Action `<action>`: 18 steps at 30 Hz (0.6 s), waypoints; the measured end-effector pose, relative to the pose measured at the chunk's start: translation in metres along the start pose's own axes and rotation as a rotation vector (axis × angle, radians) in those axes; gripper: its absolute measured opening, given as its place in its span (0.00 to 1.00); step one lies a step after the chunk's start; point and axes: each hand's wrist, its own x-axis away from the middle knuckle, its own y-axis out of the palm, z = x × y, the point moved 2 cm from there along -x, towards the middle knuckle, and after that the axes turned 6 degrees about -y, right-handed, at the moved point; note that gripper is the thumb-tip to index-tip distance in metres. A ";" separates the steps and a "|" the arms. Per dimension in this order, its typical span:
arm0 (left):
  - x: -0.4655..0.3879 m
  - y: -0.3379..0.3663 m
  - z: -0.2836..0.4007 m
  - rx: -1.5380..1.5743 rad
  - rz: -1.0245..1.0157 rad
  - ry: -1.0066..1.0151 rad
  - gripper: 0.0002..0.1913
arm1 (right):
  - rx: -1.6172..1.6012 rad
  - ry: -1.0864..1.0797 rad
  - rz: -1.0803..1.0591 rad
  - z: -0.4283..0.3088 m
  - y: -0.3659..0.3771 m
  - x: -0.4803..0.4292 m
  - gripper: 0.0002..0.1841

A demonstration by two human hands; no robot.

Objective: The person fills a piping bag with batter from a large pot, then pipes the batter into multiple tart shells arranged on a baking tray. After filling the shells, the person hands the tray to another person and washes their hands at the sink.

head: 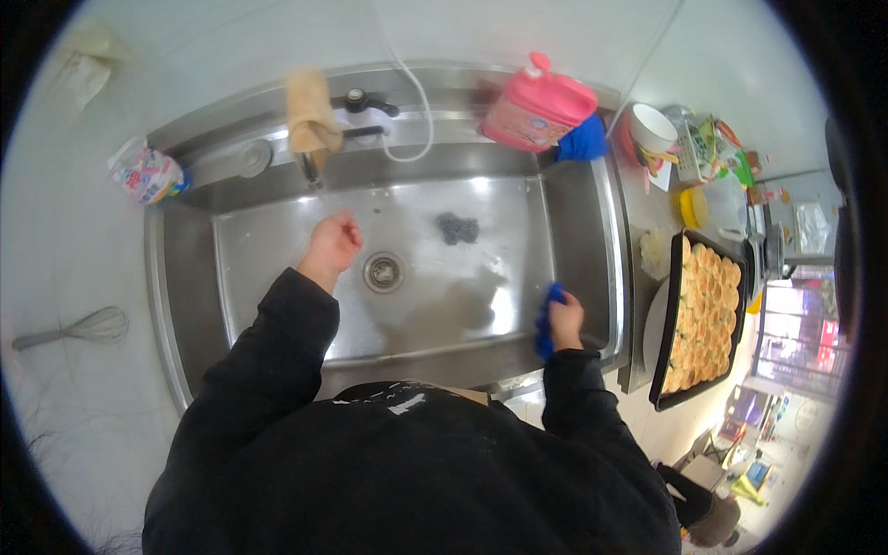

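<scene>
My left hand (338,239) hangs over the stainless steel sink (277,277), just below the faucet spout (312,173). Its fingers are curled and slightly blurred, and I see nothing in them. At the right side of the basin my right hand (567,320) grips a blue cloth (544,326) near the front corner. Between the hands is the round drain strainer (383,272) in the sink floor. A dark grey scouring pad (458,229) lies flat on the basin floor behind and right of the drain. A tan cloth (310,111) drapes over the faucet.
A pink pump jug (541,107) stands at the back right rim beside another blue cloth (586,139). A white hose (427,114) loops behind the basin. Right of the sink is a black tray of browned buns (704,312). A whisk (83,326) hangs left. Another person (707,510) is lower right.
</scene>
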 end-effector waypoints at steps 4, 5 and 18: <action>0.027 0.008 -0.028 -0.306 -0.033 -0.145 0.19 | -0.851 -0.001 -0.781 -0.156 0.130 0.057 0.19; 0.035 0.013 -0.033 -0.317 -0.053 -0.153 0.22 | -0.745 -0.178 -0.793 -0.198 0.163 0.073 0.18; 0.057 -0.015 -0.016 -0.167 -0.041 0.188 0.22 | -0.135 -0.430 -0.835 -0.279 0.248 0.116 0.14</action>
